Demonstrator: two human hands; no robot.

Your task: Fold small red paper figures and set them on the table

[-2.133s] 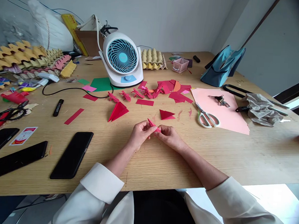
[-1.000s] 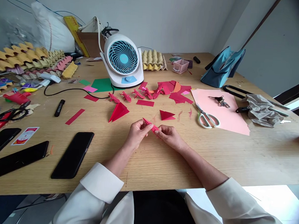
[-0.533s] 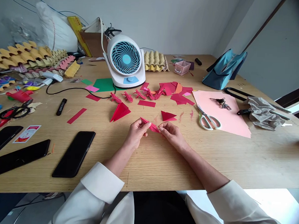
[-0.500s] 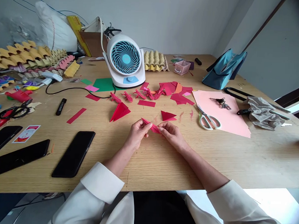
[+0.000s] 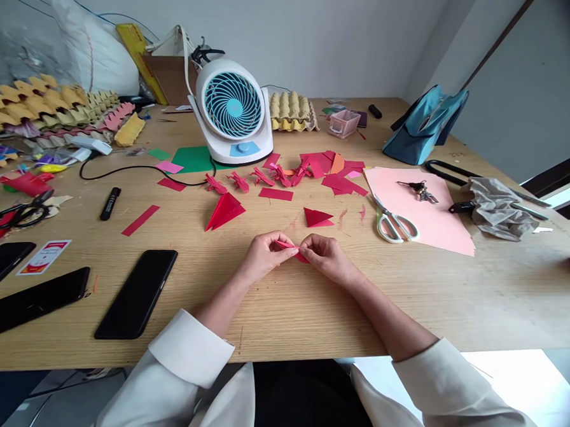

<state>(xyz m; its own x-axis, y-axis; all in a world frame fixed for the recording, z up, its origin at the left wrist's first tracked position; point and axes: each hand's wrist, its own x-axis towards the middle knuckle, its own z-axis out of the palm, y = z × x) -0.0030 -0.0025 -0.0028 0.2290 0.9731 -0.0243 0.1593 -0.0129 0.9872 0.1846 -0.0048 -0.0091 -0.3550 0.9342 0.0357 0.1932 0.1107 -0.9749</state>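
Between my two hands is a small folded piece of red paper point(image 5: 303, 257), held just above the table. My left hand point(image 5: 266, 253) pinches its left side with thumb and fingers; my right hand point(image 5: 327, 257) pinches the right side, the fingertips almost meeting. Much of the paper is hidden by the fingers. Beyond the hands lie a folded red triangle point(image 5: 317, 218) and a larger red folded piece point(image 5: 224, 211). Farther back, several small red folded paper figures point(image 5: 239, 182) form a row.
A white fan point(image 5: 233, 109) stands behind the paper figures. White-handled scissors point(image 5: 395, 227) rest partly on pink sheets point(image 5: 444, 231) at right. At left lie a black phone point(image 5: 136, 293), a marker point(image 5: 110, 204) and a red strip point(image 5: 140, 220). A blue bag point(image 5: 411, 134) sits far right.
My hands have drawn closer together, and the fingers now cover more of the red paper. The camera view has shifted slightly; other things stay in place.
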